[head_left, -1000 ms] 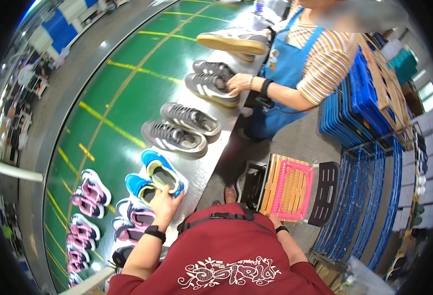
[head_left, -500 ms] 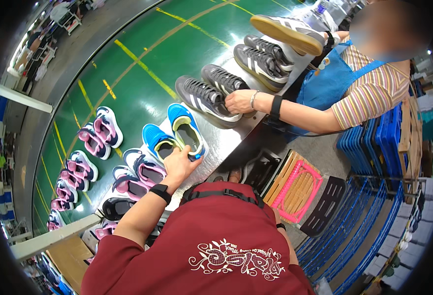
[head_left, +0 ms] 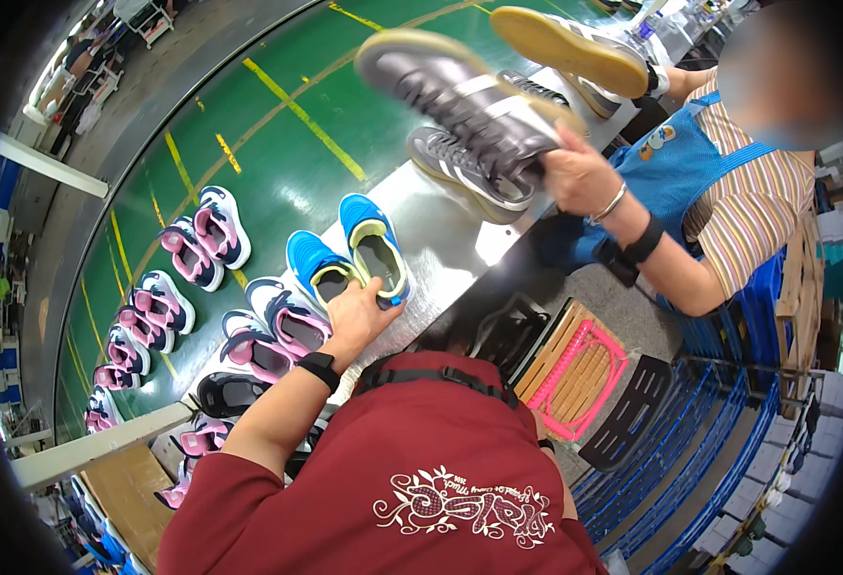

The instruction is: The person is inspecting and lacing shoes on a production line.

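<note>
My left hand is closed on the heels of a pair of bright blue shoes with pale green linings. The left blue shoe and the right blue shoe rest side by side on the metal edge of the line, toes pointing away from me. Left of that hand sits a pair of navy, white and pink sneakers on the same edge. My right arm hangs by my side, mostly behind my shirt, and its hand is out of sight.
A co-worker's hand on the right lifts a grey sneaker; another grey sneaker stands below it. Pink-lined sneakers line the green belt. A stool with a pink-rimmed woven seat and blue racks stand right.
The co-worker has raised one grey sneaker off the metal edge, and another sole they hold up has shifted slightly. My left hand stays at the blue shoes' heels.
</note>
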`<state>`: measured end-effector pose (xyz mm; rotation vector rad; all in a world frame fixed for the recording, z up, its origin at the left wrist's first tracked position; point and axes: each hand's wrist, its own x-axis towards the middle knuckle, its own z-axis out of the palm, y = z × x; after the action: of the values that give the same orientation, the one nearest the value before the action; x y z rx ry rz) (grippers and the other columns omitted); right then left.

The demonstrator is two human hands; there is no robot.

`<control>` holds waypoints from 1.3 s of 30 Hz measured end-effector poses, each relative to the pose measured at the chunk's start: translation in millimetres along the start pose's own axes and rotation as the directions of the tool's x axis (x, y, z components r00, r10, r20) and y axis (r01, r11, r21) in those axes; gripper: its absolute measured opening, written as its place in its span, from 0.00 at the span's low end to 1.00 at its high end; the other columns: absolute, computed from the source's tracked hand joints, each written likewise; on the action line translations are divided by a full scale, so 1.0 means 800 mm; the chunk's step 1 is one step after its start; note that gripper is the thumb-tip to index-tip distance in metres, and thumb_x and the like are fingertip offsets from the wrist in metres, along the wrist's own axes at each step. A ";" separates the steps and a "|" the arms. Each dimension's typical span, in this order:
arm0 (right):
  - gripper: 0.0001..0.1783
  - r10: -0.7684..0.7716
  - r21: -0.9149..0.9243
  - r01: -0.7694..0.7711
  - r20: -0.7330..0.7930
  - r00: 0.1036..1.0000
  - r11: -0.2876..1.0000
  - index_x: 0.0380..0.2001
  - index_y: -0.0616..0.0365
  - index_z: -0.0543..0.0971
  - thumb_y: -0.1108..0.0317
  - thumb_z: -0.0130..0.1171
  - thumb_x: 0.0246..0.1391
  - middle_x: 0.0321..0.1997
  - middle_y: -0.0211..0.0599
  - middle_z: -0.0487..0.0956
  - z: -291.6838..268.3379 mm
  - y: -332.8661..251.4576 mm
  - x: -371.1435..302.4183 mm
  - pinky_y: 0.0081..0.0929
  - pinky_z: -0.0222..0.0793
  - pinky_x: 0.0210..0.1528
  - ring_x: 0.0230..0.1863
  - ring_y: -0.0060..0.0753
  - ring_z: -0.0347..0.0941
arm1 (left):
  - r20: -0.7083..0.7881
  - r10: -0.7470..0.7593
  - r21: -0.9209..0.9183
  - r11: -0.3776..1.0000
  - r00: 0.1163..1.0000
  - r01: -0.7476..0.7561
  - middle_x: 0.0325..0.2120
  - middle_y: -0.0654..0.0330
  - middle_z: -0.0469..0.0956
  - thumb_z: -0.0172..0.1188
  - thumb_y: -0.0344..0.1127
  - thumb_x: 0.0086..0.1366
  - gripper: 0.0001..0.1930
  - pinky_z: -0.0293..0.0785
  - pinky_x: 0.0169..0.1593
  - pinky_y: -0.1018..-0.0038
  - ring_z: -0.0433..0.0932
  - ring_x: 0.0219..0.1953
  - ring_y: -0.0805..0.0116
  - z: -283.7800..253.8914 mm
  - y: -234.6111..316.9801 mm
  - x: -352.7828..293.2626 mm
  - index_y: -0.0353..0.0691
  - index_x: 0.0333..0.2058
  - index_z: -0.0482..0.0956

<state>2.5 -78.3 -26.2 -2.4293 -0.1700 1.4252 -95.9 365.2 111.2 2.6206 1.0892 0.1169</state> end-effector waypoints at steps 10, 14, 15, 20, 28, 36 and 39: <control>0.25 0.025 0.116 -0.016 -0.070 0.997 0.993 0.41 0.63 0.78 0.52 0.58 0.46 0.37 0.53 0.80 0.003 0.004 0.020 0.34 0.70 0.44 0.44 0.47 0.76 | 0.009 0.003 0.020 1.000 1.000 -0.003 0.23 0.53 0.73 0.64 0.58 0.46 0.23 0.70 0.26 0.62 0.77 0.25 0.55 -0.002 -0.003 -0.011 0.47 0.32 0.76; 0.25 -0.006 0.032 0.009 -0.072 0.997 0.999 0.42 0.63 0.78 0.52 0.59 0.46 0.37 0.53 0.80 -0.009 0.000 0.022 0.33 0.69 0.45 0.44 0.44 0.76 | -0.005 0.000 0.020 1.000 1.000 0.000 0.23 0.53 0.73 0.64 0.59 0.46 0.23 0.70 0.26 0.62 0.77 0.25 0.55 -0.005 -0.004 -0.019 0.46 0.32 0.76; 0.25 -0.009 0.033 0.012 -0.076 0.997 0.999 0.42 0.63 0.78 0.52 0.59 0.46 0.37 0.53 0.80 -0.011 -0.005 0.020 0.33 0.69 0.45 0.44 0.44 0.76 | -0.020 -0.001 0.012 1.000 1.000 0.002 0.23 0.52 0.73 0.64 0.57 0.46 0.23 0.70 0.26 0.61 0.76 0.25 0.54 -0.006 -0.003 -0.020 0.45 0.31 0.76; 0.25 0.006 0.010 -0.005 -0.091 0.996 1.000 0.42 0.65 0.78 0.56 0.61 0.46 0.39 0.50 0.80 -0.005 -0.001 0.021 0.31 0.69 0.45 0.44 0.41 0.76 | -0.003 -0.003 0.004 1.000 1.000 0.003 0.22 0.51 0.73 0.64 0.57 0.46 0.23 0.70 0.27 0.61 0.76 0.25 0.52 -0.011 0.003 -0.020 0.44 0.31 0.76; 0.20 -0.068 0.107 0.080 -0.106 0.992 0.991 0.36 0.62 0.79 0.56 0.57 0.48 0.34 0.55 0.79 -0.008 -0.012 0.009 0.36 0.68 0.39 0.40 0.47 0.77 | -0.002 -0.010 0.000 1.000 1.000 0.010 0.22 0.50 0.73 0.64 0.57 0.46 0.23 0.69 0.27 0.60 0.76 0.25 0.52 -0.010 -0.003 -0.028 0.44 0.32 0.76; 0.23 -0.044 0.064 0.048 -0.056 0.997 0.997 0.42 0.63 0.78 0.56 0.61 0.46 0.39 0.52 0.80 -0.001 0.009 0.025 0.31 0.69 0.45 0.45 0.44 0.76 | 0.008 -0.018 0.023 1.000 1.000 0.018 0.24 0.52 0.74 0.63 0.59 0.46 0.24 0.70 0.27 0.61 0.77 0.26 0.54 -0.012 -0.002 -0.034 0.46 0.32 0.76; 0.23 -0.051 0.105 0.057 -0.060 0.997 0.993 0.42 0.61 0.78 0.56 0.60 0.46 0.39 0.52 0.80 -0.001 0.009 0.023 0.32 0.69 0.45 0.45 0.45 0.76 | 0.008 -0.024 0.024 0.999 1.000 0.023 0.24 0.52 0.74 0.63 0.60 0.46 0.24 0.70 0.27 0.61 0.77 0.26 0.54 -0.012 -0.003 -0.035 0.46 0.32 0.76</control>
<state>12.0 -80.8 -43.2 -2.3581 -0.1422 1.3056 -119.3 349.1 121.2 2.6256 1.1248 0.0885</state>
